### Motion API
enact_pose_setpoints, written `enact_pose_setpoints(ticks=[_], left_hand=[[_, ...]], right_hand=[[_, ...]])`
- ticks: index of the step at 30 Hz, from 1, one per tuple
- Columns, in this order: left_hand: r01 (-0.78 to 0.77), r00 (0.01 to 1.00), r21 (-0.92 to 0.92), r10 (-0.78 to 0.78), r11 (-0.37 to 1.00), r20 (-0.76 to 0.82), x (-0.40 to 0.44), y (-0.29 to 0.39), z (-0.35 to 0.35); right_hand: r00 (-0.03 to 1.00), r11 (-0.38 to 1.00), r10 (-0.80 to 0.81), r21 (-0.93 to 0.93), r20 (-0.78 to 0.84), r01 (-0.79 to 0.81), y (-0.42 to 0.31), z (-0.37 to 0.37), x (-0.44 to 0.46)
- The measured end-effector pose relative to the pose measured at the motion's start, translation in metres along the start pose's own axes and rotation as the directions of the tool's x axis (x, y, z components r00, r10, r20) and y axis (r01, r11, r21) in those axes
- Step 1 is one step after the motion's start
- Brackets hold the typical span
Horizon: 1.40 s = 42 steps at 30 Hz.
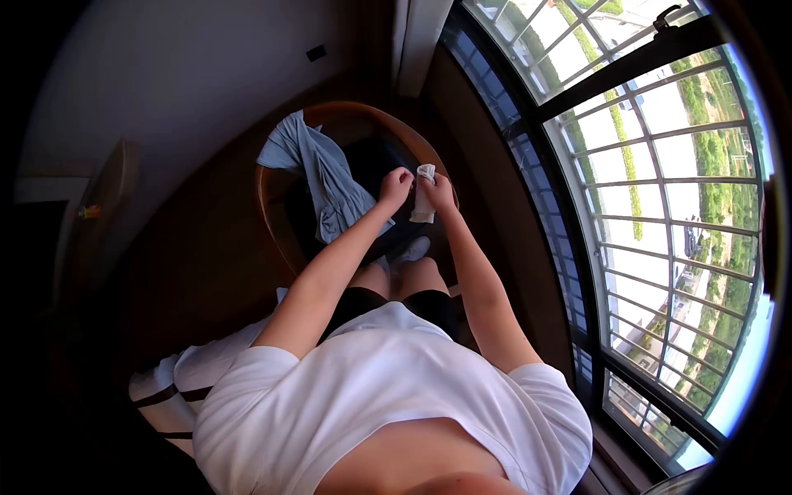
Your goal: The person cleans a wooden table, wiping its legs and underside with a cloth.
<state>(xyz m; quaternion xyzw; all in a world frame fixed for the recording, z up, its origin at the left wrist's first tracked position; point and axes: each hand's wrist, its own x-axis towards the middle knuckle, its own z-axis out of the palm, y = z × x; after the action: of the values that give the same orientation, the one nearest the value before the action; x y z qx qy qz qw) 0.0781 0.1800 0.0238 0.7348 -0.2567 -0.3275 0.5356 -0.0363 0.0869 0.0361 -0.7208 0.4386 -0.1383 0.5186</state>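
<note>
My right hand (439, 192) is wrapped round a small white cloth (423, 206), whose lower end hangs below the fingers and whose bunched top shows above them. Just to its left, my left hand (397, 186) is closed with the fingers curled together, apart from the cloth; anything inside it is too small to make out. A blue-grey garment (328, 177) lies draped over the brown rim of a round chair (371, 109) and down into its dark seat, left of my left hand.
A barred window (660, 181) fills the right side. White bedding with dark stripes (198, 367) lies at the lower left. My foot in a grey shoe or sock (415, 249) shows below the hands. A curtain (421, 45) hangs at the top.
</note>
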Motion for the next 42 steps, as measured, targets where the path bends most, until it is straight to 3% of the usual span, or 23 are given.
enact_pose_setpoints(ticks=[1, 3, 6, 8, 11, 15, 21, 24, 27, 29, 38, 42], left_hand=[[-0.015, 1.0, -0.062, 0.015, 0.998, 0.005, 0.007, 0.006, 0.009], [0.013, 0.996, -0.007, -0.014, 1.0, -0.089, 0.015, 0.01, 0.03], [0.002, 1.0, -0.042, -0.002, 0.999, 0.001, 0.022, 0.014, 0.059], [0.01, 0.981, -0.111, 0.012, 0.994, 0.192, 0.027, 0.018, 0.078], [0.04, 0.947, -0.1, -0.006, 0.994, 0.32, 0.026, 0.027, 0.107], [0.059, 0.902, -0.077, -0.02, 0.995, 0.431, 0.024, 0.032, 0.146], [0.079, 0.818, -0.005, -0.062, 0.997, 0.571, 0.014, 0.04, 0.196], [0.065, 0.715, 0.03, -0.068, 0.997, 0.696, 0.006, 0.045, 0.212], [0.171, 0.647, 0.138, -0.217, 0.975, 0.731, -0.006, 0.064, 0.231], [0.225, 0.626, 0.075, -0.203, 0.972, 0.753, -0.012, 0.062, 0.242], [0.107, 0.351, 0.148, -0.177, 0.983, 0.92, -0.047, 0.059, 0.297], [0.004, 0.21, 0.185, -0.181, 0.983, 0.961, -0.066, 0.05, 0.323]], right_hand=[[0.998, 0.999, 0.051, 0.017, 0.026, -0.051, 0.007, -0.012, 0.004], [0.996, 0.994, 0.085, 0.071, -0.01, -0.085, 0.023, -0.028, 0.004], [0.994, 0.969, 0.083, 0.237, -0.066, -0.066, 0.049, -0.049, 0.001], [0.989, 0.971, 0.109, 0.224, -0.102, -0.084, 0.058, -0.066, -0.003], [0.975, 0.969, 0.142, 0.223, -0.17, -0.102, 0.078, -0.089, -0.011], [0.938, 0.962, 0.202, 0.235, -0.282, -0.137, 0.105, -0.118, -0.019], [0.879, 0.889, 0.306, 0.441, -0.365, -0.127, 0.146, -0.155, -0.038], [0.85, 0.853, 0.343, 0.511, -0.4, -0.103, 0.146, -0.16, -0.048], [0.826, 0.8, 0.359, 0.599, -0.435, -0.032, 0.14, -0.158, -0.064], [0.808, 0.755, 0.355, 0.654, -0.47, 0.049, 0.143, -0.159, -0.072], [0.636, 0.622, 0.54, 0.771, -0.551, 0.139, 0.146, -0.192, -0.13], [0.533, 0.679, 0.544, 0.713, -0.649, 0.176, 0.162, -0.193, -0.155]])
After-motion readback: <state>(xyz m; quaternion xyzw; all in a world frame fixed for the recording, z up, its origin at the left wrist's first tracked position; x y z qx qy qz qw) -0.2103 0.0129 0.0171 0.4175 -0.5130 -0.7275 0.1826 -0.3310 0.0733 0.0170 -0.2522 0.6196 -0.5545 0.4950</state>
